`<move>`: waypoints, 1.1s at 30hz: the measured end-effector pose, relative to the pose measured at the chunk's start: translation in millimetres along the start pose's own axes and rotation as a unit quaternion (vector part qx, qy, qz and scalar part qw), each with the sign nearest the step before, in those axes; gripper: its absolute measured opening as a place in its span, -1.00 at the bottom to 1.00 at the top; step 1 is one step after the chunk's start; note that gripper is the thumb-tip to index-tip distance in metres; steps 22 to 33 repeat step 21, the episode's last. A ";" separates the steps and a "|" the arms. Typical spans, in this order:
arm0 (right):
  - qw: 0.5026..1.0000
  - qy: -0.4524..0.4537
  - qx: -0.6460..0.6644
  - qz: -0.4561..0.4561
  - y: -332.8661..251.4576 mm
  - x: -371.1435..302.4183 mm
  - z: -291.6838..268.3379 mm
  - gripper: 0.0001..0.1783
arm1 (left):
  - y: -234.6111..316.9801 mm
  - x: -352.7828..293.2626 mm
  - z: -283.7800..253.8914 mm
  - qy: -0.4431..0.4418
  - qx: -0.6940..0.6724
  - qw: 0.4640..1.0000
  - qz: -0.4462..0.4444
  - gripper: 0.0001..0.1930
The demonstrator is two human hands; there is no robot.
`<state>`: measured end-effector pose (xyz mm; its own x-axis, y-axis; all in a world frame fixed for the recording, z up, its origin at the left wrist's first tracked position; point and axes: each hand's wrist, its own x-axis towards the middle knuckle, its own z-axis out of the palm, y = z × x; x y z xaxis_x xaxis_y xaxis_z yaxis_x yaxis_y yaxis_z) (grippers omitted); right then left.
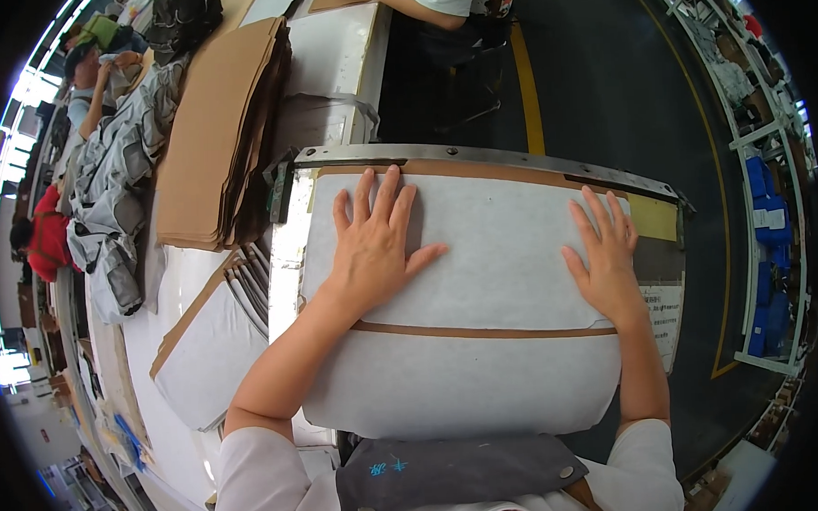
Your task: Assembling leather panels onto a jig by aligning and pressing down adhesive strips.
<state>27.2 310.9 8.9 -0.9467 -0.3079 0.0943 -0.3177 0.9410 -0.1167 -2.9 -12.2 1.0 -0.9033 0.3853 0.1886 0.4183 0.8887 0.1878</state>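
Observation:
A white sheet (492, 253) lies flat in front of me, with brown board showing along its far and near edges. My left hand (373, 248) rests palm down on its left part, fingers spread, fingertips close to the far edge. On the right side my right hand (606, 262) is also flat, its fingers apart and reaching towards the far right corner. A second white panel (467, 380) extends below a brown strip (484, 329), down towards my body. Beyond the fingertips a metal bar (514, 163) runs across the work surface. Neither hand grasps anything.
Brown board sheets (220, 127) are stacked at the far left, beside grey fabric (123, 193). White-faced boards (205, 339) lie left of my forearm. A yellow piece (653, 217) sits by the right corner. Shelving with blue bins (767, 234) stands right. A co-worker's arm (418, 5) shows ahead.

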 end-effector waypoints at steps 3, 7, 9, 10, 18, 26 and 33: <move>1.000 -0.001 0.005 0.001 -1.2 1.2 -1.8 -0.37 | 0.7 -0.2 -3.3 0.010 -0.010 1.000 0.003 -0.26; 1.000 0.008 0.027 0.004 -0.8 0.7 -0.2 -0.37 | -0.4 0.5 -1.6 0.012 -0.010 1.000 0.008 -0.27; 1.000 0.007 0.026 0.006 0.5 0.5 -0.5 -0.36 | 0.4 1.2 -1.4 0.014 -0.012 1.000 0.018 -0.27; 1.000 0.007 0.028 0.002 0.8 0.1 -0.9 -0.36 | 0.4 0.4 -1.2 0.013 -0.002 1.000 0.013 -0.26; 1.000 0.008 0.015 -0.006 0.4 2.2 3.2 -0.38 | 1.7 -3.6 -3.5 -0.023 0.036 0.999 -0.005 -0.27; 1.000 -0.013 0.006 0.004 -2.0 4.5 2.5 -0.37 | -0.4 -5.7 -2.8 -0.023 0.042 0.999 -0.015 -0.24; 1.000 -0.013 0.006 0.004 -2.0 4.5 2.5 -0.37 | -0.4 -5.7 -2.8 -0.023 0.042 0.999 -0.015 -0.24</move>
